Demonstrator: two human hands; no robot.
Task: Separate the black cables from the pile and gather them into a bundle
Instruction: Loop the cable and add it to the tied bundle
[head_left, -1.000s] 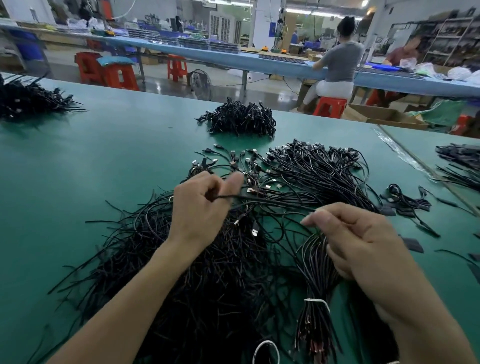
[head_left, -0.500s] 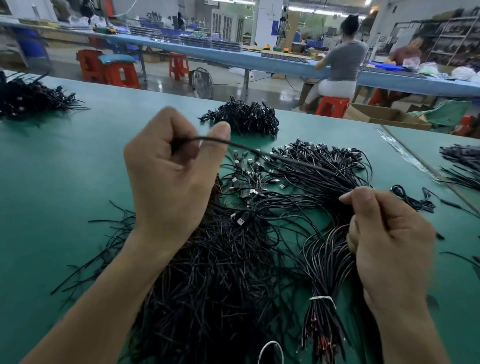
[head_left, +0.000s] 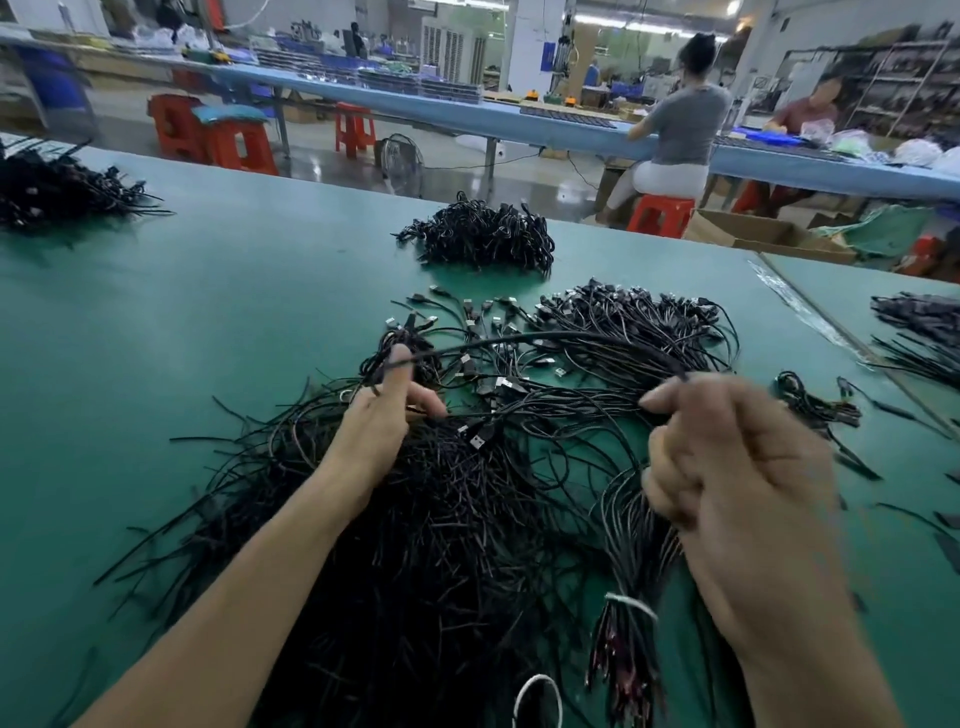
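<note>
- My left grip (head_left: 382, 415) pinches one black cable (head_left: 545, 336) near its end, thumb pointing up and pressed against the strand.
- My right grip (head_left: 727, 467) is curled and pinches the same cable at the other end with thumb and forefinger. It is blurred, so I cannot tell whether its lower fingers also clasp anything.
- Between the two grips the cable arcs in the air, lifted clear of the USB plugs (head_left: 498, 384) scattered beneath it.
- Just below my right grip lies the gathered bundle (head_left: 631, 545), cinched by a white tie (head_left: 631, 605) near its close end. That much looks done.
- Under my left forearm sprawls the loose pile (head_left: 426, 545), dense and tangled. I judge that most of the sorting is left, and this cable has yet to join the bundle.
- Farther out on the green worktop (head_left: 208, 312) sits a separate heap of cables (head_left: 483, 239).
</note>
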